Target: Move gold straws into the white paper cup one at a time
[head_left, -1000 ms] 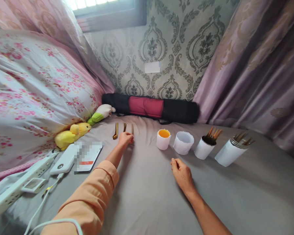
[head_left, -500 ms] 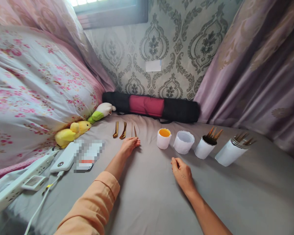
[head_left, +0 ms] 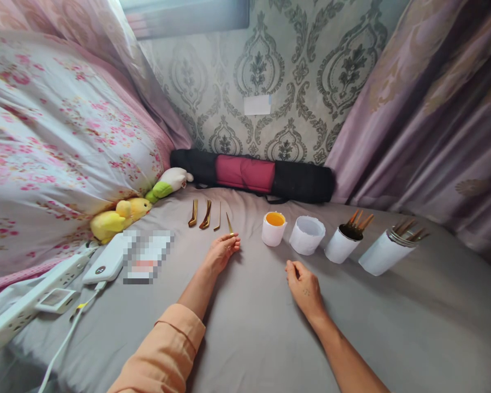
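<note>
My left hand [head_left: 224, 252] is above the grey sheet, its fingertips closed on the lower end of a thin, pointed gold stick [head_left: 228, 221]. Left of it lie a single slim gold stick with a bent foot [head_left: 218, 216], a bundle of similar bent gold sticks [head_left: 207, 215] and another such bundle [head_left: 193, 214]. My right hand [head_left: 305, 289] rests on the sheet with fingers curled in and nothing showing in them. Beyond it stand a white-wrapped cup with an orange inside [head_left: 273, 233] and a wider white cup [head_left: 306, 237].
To the right, a white-wrapped can [head_left: 341, 248] and a white-wrapped jar [head_left: 384, 256] hold brown sticks. A long black and red bag [head_left: 245, 174] lies by the wall. At left are plush toys [head_left: 120, 218], a power bank [head_left: 108, 259], a power strip [head_left: 36, 300] and a blurred-out item [head_left: 149, 256].
My left hand has shifted slightly right and nearer, with the pointed gold stick between its fingers, uncovering the foot of the single bent stick. The right hand has stayed in place.
</note>
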Available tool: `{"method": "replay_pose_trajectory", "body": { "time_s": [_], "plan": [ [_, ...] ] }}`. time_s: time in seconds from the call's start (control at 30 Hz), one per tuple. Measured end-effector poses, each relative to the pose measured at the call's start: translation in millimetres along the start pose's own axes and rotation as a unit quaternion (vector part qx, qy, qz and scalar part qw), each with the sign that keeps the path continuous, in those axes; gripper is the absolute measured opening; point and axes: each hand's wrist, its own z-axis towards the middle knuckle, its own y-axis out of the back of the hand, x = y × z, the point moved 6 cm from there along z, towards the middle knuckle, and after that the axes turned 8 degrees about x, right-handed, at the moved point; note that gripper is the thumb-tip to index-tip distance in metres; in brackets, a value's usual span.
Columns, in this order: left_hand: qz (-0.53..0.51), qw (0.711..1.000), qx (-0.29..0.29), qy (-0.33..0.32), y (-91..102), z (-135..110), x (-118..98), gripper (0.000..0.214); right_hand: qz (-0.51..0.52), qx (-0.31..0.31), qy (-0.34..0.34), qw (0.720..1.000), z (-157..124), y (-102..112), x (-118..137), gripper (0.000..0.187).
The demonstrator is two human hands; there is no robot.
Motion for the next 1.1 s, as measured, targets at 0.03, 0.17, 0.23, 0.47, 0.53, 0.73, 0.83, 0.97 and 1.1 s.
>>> {"method": "replay_pose_trajectory", "body": {
  "time_s": [0.03,0.17,0.23,0.47,0.53,0.73,0.83,0.97,1.1],
  "plan": [
    [-0.002,1.0,0.002,-0.002,-1.2,-1.9,1.4,0.015,-0.001,-0.001,0.002,1.0,0.1,0.0,-0.1,0.044],
    [-0.01,1.0,0.015,-0.012,-4.9,-8.2,6.5,0.016,0.0,-0.005,0.008,1.0,0.9,-0.6,-1.0,0.046],
    [-0.014,0.999,0.024,-0.016,-6.3,-11.0,8.6,0.017,0.004,-0.004,0.006,1.0,1.2,-1.3,-2.0,0.046],
    [-0.017,0.998,0.052,-0.014,-12.4,-22.6,14.8,0.024,0.006,-0.003,0.01,1.0,1.7,-1.4,-1.8,0.043],
    [-0.015,0.998,0.057,-0.013,-15.0,-26.5,15.8,0.026,0.008,-0.002,0.011,1.0,1.3,-0.9,-1.3,0.043],
    [0.017,0.997,0.069,-0.012,-25.0,-38.9,18.0,0.031,0.011,0.006,0.014,1.0,0.2,-1.1,0.4,0.043],
    [0.034,0.996,0.077,-0.02,-29.4,-43.3,20.6,0.033,0.011,0.007,0.015,1.0,0.5,-1.6,-0.3,0.044],
    [0.056,0.995,0.083,-0.027,-35.1,-49.2,25.0,0.036,0.005,0.003,0.015,1.0,0.4,-0.8,-0.9,0.043],
    [0.075,0.993,0.08,-0.03,-41.5,-55.9,27.4,0.038,0.008,0.007,0.016,1.0,-0.2,-0.2,-0.1,0.041]
  ]
}}
